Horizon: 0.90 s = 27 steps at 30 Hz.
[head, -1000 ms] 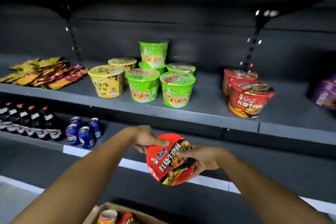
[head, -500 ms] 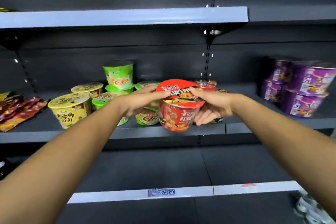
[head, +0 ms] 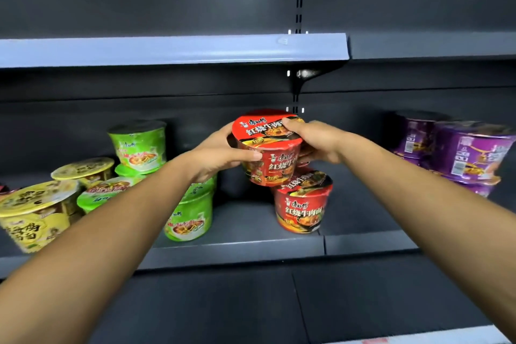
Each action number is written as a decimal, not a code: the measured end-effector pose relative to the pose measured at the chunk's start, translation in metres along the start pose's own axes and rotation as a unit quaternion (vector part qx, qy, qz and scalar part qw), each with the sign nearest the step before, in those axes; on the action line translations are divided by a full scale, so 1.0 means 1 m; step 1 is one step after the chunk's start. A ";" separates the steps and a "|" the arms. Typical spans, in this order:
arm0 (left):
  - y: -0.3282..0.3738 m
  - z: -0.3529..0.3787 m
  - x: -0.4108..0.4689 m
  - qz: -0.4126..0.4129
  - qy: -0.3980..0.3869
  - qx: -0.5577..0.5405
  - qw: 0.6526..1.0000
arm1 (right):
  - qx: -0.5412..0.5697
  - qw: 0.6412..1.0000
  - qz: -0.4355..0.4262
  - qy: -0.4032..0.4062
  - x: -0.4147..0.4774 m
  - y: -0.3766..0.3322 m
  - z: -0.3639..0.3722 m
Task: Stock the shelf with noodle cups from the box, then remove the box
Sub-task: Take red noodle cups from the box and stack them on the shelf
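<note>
Since half a second ago, the held red noodle cup (head: 267,148) has gone deeper over the shelf (head: 237,248). It was low at the front edge and is now above the red cups already stocked. A second ago both hands held it well below this shelf, with its lid turned toward the camera.

Head view: the held cup is at the centre of the frame, roughly upright and tilted slightly forward. The left hand (head: 217,155) grips its left side, with the thumb pressed across the front wall just under the rim and the fingers curled behind. The right hand (head: 321,141) grips the right side, with the thumb on the lid's edge and the fingers wrapped under and behind. Just below, a second red noodle cup (head: 303,205) stands on the shelf, lower right of the held one. Their outlines overlap, and I cannot tell whether they touch. Another red cup behind the right hand is mostly hidden.

Left of centre are green noodle cups (head: 190,215), one stacked higher at the back. Yellow noodle cups (head: 36,212) are at the left edge of the frame. Purple noodle cups (head: 469,151) are stacked at the right edge, blurred. The upper shelf (head: 173,50) crosses the top third of the frame.
</note>
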<state>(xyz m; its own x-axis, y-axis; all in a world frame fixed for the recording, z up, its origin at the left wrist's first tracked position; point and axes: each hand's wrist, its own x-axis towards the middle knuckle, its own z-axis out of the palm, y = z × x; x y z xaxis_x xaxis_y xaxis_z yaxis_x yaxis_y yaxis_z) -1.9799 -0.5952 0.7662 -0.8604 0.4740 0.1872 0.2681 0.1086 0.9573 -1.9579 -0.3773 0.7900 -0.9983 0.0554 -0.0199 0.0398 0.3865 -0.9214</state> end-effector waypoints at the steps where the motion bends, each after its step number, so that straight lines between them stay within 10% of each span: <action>1: -0.002 0.002 0.007 0.001 0.014 0.008 1.000 | 0.018 1.000 -0.007 0.008 0.006 0.001 -0.002; 27: -0.020 0.030 0.124 0.019 0.086 0.236 0.968 | -0.224 0.966 -0.124 -0.028 0.087 0.040 -0.055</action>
<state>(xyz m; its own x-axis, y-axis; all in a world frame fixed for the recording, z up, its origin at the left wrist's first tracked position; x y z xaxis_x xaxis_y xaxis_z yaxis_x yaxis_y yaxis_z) -2.0793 -0.5119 0.7633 -0.8949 0.3376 0.2920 0.4333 0.5003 0.7496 -2.0405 -0.3066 0.7732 -0.9800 -0.1340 0.1472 -0.1977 0.7423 -0.6402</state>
